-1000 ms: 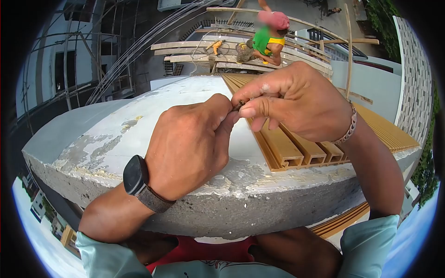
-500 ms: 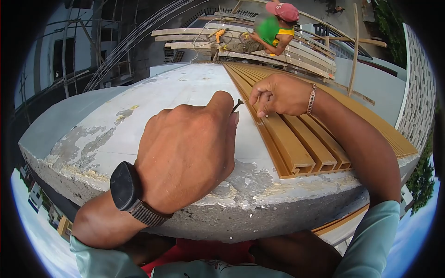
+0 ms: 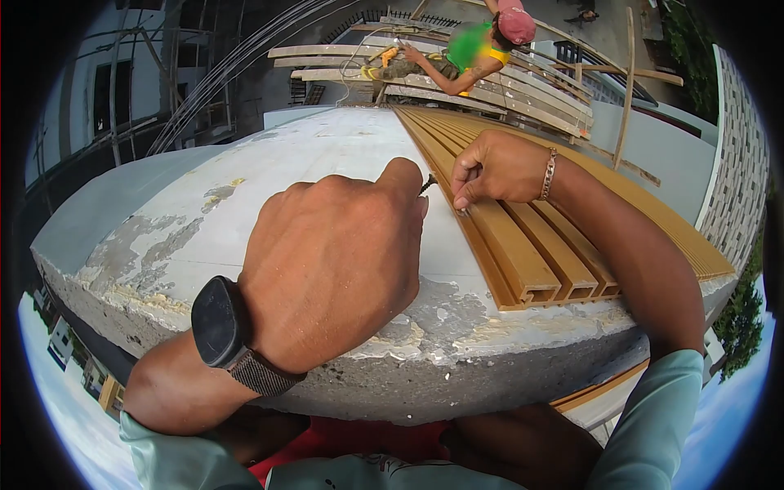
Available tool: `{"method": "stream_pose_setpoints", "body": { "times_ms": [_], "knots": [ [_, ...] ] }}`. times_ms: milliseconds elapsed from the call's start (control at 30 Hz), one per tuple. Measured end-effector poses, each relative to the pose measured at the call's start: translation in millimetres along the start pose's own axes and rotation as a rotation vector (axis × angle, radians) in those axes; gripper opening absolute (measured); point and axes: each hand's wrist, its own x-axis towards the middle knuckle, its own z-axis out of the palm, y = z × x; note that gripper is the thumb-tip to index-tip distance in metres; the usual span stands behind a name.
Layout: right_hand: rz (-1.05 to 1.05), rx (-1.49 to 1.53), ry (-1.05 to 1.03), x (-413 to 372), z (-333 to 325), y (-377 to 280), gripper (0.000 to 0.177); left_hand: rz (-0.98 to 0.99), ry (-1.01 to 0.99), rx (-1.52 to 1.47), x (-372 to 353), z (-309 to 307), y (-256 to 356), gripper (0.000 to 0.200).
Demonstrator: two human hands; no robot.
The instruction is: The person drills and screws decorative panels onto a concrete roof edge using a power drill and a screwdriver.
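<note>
My left hand (image 3: 335, 261), with a dark watch (image 3: 220, 321) on its wrist, is closed. A dark screw (image 3: 428, 183) sticks out between its thumb and forefinger, tip toward my other hand. My right hand (image 3: 496, 170) is pinched just above the near-left edge of the tan fluted panel (image 3: 523, 253). Something small and whitish shows at its fingertips, too small to name. The panel lies on a white-painted concrete slab (image 3: 327, 147), its hollow ends facing me. Fingers of the left hand under the palm are hidden.
The slab's rough concrete edge (image 3: 392, 388) runs close to my legs. Lower down, past the far edge, a co-worker in a red cap (image 3: 516, 24) is on wooden planks (image 3: 523, 102), near a yellow power tool (image 3: 389, 55). Cables (image 3: 220, 65) cross at upper left.
My left hand has shifted slightly right, bringing the screw nearer the panel's edge. My right fingertips sit a little closer to the panel. The co-worker's arm has reached toward the yellow tool.
</note>
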Motion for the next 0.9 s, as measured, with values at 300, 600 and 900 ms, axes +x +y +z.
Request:
{"method": "stream_pose_setpoints", "body": {
  "times_ms": [300,600,900],
  "knots": [
    [-0.049,-0.283,-0.009,-2,-3,-14,0.010,0.012,0.000,0.003,1,1,0,0.012],
    [-0.097,-0.388,-0.041,1,-2,-16,0.007,0.042,-0.039,0.032,1,0,-2,0.015],
    [0.057,-0.416,-0.279,27,-13,-25,0.017,0.045,-0.041,0.069,1,1,-2,0.013]
  ]
}}
